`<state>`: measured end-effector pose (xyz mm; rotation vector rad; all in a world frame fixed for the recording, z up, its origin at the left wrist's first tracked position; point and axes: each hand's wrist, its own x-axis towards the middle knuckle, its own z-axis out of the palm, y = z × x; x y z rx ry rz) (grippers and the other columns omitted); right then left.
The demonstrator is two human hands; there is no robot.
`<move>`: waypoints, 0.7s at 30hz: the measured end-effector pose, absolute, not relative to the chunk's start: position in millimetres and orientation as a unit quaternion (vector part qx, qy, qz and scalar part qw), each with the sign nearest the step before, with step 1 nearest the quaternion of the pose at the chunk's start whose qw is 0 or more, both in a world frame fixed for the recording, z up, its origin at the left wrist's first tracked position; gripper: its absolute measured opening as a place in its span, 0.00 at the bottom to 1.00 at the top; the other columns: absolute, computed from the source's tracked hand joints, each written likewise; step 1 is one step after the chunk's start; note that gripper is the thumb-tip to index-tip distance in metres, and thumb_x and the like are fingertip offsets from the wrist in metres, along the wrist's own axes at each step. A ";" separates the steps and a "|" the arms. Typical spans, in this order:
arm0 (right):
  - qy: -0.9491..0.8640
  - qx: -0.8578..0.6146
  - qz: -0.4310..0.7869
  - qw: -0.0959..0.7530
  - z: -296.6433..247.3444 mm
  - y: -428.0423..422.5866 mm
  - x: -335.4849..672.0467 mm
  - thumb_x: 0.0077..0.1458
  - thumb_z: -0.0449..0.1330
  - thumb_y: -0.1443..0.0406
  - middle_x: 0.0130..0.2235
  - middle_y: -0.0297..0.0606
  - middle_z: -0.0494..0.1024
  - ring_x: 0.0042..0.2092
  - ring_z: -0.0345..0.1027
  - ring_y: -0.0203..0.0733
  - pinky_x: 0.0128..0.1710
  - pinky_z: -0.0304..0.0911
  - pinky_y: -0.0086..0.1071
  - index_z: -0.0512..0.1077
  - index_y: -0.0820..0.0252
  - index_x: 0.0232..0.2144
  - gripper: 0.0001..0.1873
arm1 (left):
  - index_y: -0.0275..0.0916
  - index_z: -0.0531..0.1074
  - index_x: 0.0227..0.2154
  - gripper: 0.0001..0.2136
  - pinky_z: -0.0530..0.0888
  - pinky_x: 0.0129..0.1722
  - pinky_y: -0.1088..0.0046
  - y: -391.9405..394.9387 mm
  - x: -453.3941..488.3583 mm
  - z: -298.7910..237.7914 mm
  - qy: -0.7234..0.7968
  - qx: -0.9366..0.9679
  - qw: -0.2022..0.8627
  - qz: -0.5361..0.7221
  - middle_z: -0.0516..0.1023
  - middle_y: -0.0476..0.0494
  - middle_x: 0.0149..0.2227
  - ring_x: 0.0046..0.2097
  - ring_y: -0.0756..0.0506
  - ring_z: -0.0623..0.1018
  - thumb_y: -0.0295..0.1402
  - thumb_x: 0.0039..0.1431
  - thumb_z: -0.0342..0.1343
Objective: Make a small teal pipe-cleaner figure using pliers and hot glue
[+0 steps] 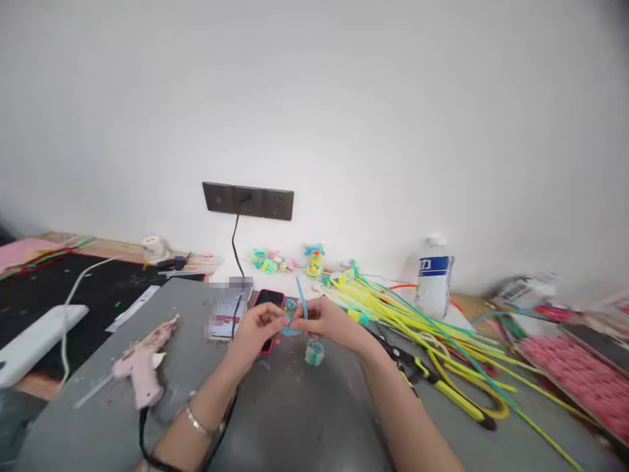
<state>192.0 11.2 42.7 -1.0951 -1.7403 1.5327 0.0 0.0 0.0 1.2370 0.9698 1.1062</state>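
Blue strip (pixel 301 298): between the two hands, over the far middle part of the table (pixel 324 419); one end sticks up past the fingertips, tilted a little left, and a curved part shows lower down between the hands.
Left hand (pixel 263 326): grip narrow, thumb and forefinger pinching the curved part of the strip; a bracelet (pixel 196 419) circles the wrist.
Right hand (pixel 330 321): grip narrow, fingertips closed on the strip just below its upright end.
Behind the left hand: a phone (pixel 270 299) with a red edge, partly covered by the fingers.
Below the right hand: a teal and whitish bundle (pixel 314 353) on the table, its details blurred.
Left of the hands: a lit screen (pixel 228 311), partly pixelated, and nearer, a pink glue gun (pixel 142 373) on its side, with a black cord at its handle.
Right of the hands: yellow and green stems (pixel 403 308) in a loose spread, with pliers (pixel 459 396) with yellow and black handles lying beside them.
Along the wall: small colourful figures (pixel 314 260) and a white bottle (pixel 434 278) with a blue band.
On the wall: a dark socket panel (pixel 248 201), a black cord running down from it.
Far left: a long white case (pixel 42 344) with a white cable (pixel 69 314) across it.
Far right: a pink bumpy piece (pixel 574 370).
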 end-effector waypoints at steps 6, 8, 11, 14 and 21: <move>-0.654 -0.409 0.576 0.271 38.7 13.2 190.6 0.44 0.69 0.48 0.20 0.29 0.68 0.21 0.59 0.30 0.21 0.55 0.26 0.75 0.63 0.27 0.22 | 0.36 0.71 0.24 0.17 0.65 0.19 0.80 1.6 0.6 2.5 0.408 0.529 0.571 0.478 0.70 0.55 0.19 0.19 0.54 0.68 0.45 0.45 0.69; -0.652 -0.410 0.578 0.268 38.8 13.0 190.6 0.44 0.69 0.49 0.20 0.29 0.68 0.21 0.59 0.30 0.21 0.55 0.26 0.75 0.63 0.27 0.22 | 0.36 0.71 0.23 0.18 0.66 0.19 0.79 1.6 0.8 4.4 0.406 0.535 0.567 0.477 0.71 0.54 0.20 0.19 0.54 0.69 0.45 0.44 0.69; -0.650 -0.410 0.579 0.273 39.2 12.2 192.4 0.44 0.70 0.50 0.21 0.29 0.69 0.22 0.59 0.30 0.22 0.56 0.26 0.75 0.62 0.27 0.21 | 0.36 0.71 0.24 0.18 0.68 0.20 0.79 1.9 2.5 6.3 0.403 0.548 0.559 0.474 0.72 0.54 0.21 0.20 0.54 0.70 0.45 0.44 0.69; -0.646 -0.404 0.586 0.274 40.9 11.0 194.8 0.45 0.69 0.51 0.21 0.29 0.68 0.22 0.59 0.30 0.22 0.55 0.26 0.75 0.62 0.26 0.20 | 0.36 0.70 0.24 0.19 0.66 0.19 0.79 2.1 4.5 6.2 0.395 0.557 0.560 0.468 0.70 0.55 0.20 0.18 0.54 0.69 0.46 0.45 0.69; -0.629 -0.425 0.596 0.264 47.0 11.8 199.7 0.42 0.71 0.52 0.20 0.28 0.69 0.21 0.60 0.31 0.23 0.55 0.26 0.74 0.62 0.26 0.20 | 0.36 0.73 0.32 0.18 0.71 0.21 0.77 1.6 4.0 3.5 0.376 0.564 0.576 0.457 0.72 0.51 0.25 0.23 0.51 0.72 0.49 0.56 0.61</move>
